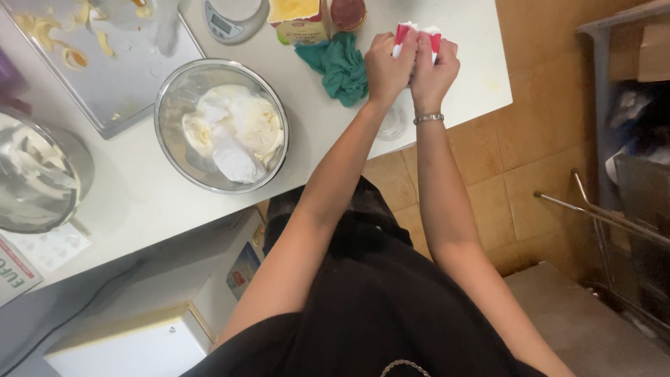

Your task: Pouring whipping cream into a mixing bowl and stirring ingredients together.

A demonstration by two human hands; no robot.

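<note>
Both my hands are raised together over the far right end of the white counter [481, 42]. My left hand [386, 66] and my right hand [434, 70] are closed on the top of a small red and white carton [417, 33], fingers pinching its folded spout. A bracelet circles my right wrist. Just left of my hands lies a crumpled green cloth [342, 66]. A steel bowl [222, 124] with white cream and pale dough stands nearer, to the left.
A metal tray [122, 77] with yellow smears, a small kitchen scale [234, 17], a yellow carton [300, 19] and a red-lidded jar [347, 12] line the back. A second creamy steel bowl [38, 174] sits at far left. Metal racks [614, 209] stand at right over the tiled floor.
</note>
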